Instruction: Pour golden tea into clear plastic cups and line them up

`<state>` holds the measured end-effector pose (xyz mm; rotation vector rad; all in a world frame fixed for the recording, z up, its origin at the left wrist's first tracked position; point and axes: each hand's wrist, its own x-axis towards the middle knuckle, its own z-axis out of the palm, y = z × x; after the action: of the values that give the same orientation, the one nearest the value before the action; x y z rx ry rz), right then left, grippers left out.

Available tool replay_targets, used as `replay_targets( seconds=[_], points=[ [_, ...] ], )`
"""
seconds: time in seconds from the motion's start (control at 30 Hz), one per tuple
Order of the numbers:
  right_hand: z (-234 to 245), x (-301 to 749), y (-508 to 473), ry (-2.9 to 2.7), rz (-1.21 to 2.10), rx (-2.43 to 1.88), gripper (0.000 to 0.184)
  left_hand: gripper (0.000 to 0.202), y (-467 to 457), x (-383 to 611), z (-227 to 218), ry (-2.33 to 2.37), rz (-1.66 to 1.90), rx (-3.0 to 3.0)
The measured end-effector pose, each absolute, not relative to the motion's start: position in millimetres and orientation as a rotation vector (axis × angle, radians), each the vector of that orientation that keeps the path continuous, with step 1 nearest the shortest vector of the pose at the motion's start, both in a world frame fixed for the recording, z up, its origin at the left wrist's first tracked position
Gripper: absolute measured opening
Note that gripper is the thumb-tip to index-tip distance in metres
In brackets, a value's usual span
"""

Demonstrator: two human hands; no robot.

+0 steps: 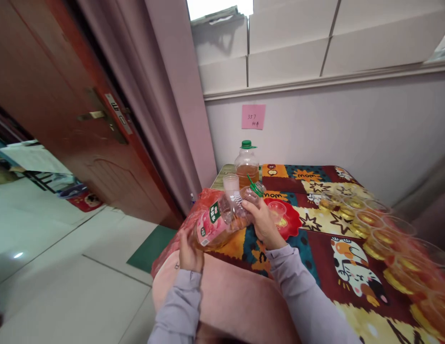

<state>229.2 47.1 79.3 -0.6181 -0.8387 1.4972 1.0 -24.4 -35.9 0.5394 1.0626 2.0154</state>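
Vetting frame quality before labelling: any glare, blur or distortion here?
Head view: bright patch at top blown out; glare spot on the floor at left; cups toward the right edge smeared and stretched; door leans, probably wide-angle distortion; held bottle clearer than those cups, its finest print unreadable.

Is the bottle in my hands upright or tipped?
Tipped: the held bottle slants between left hand and right hand; the rear bottle stands upright.

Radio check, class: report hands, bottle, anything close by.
Left hand at base, right hand near neck. Pink-labelled bottle tilted. Red tray close by the right hand.
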Motion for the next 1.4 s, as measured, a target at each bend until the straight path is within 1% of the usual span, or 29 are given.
replay_targets(
  seconds=[0.1, 0.13, 0.2, 0.33, 0.47, 0.6, 0.77, 0.93, 1.0, 1.13, 1.23, 1.4],
  points=[
    [79, 228, 49, -0.873, 1.498, -0.605, 0.058, 0.039, -20, 3, -41, 1.055, 1.973, 0.475],
    [80, 227, 50, -0.891, 1.494, -0.588, 0.058, 0.034, -19, 3, -43, 1.05, 1.96, 0.455],
    [81, 226, 50, -0.911, 1.478, -0.561, 0.055, 0.03, -20, 4, -44, 1.015, 1.937, 0.427],
    [78, 218, 49, -0.803, 1.458, -0.625, 0.05, 0.034, -24, 4, -44, 0.899, 1.916, 0.393],
    [72, 210, 48, -0.634, 1.429, -0.647, 0.046, 0.037, -25, 7, -39, 0.885, 1.92, 0.401],
    [73, 207, 48, -0.524, 1.445, -0.669, 0.052, 0.044, -26, 11, -35, 0.872, 1.949, 0.421],
    [81, 206, 42, -0.542, 1.471, -0.585, 0.049, 0.049, -29, 3, -42, 0.764, 1.828, 0.404],
    [82, 209, 42, -0.466, 1.531, -0.624, 0.059, 0.052, -31, -8, -39, 0.586, 1.758, 0.497],
    [82, 209, 44, -0.434, 1.55, -0.604, 0.06, 0.05, -32, -11, -38, 0.553, 1.672, 0.521],
    [80, 206, 46, -0.394, 1.548, -0.539, 0.053, 0.047, -35, -21, -46, 0.56, 1.488, 0.545],
    [78, 205, 47, -0.364, 1.582, -0.511, 0.055, 0.044, -34, -31, -57, 0.535, 1.395, 0.625],
    [71, 206, 50, -0.34, 1.596, -0.517, 0.058, 0.039, -27, -36, -63, 0.56, 1.415, 0.675]
  ],
)
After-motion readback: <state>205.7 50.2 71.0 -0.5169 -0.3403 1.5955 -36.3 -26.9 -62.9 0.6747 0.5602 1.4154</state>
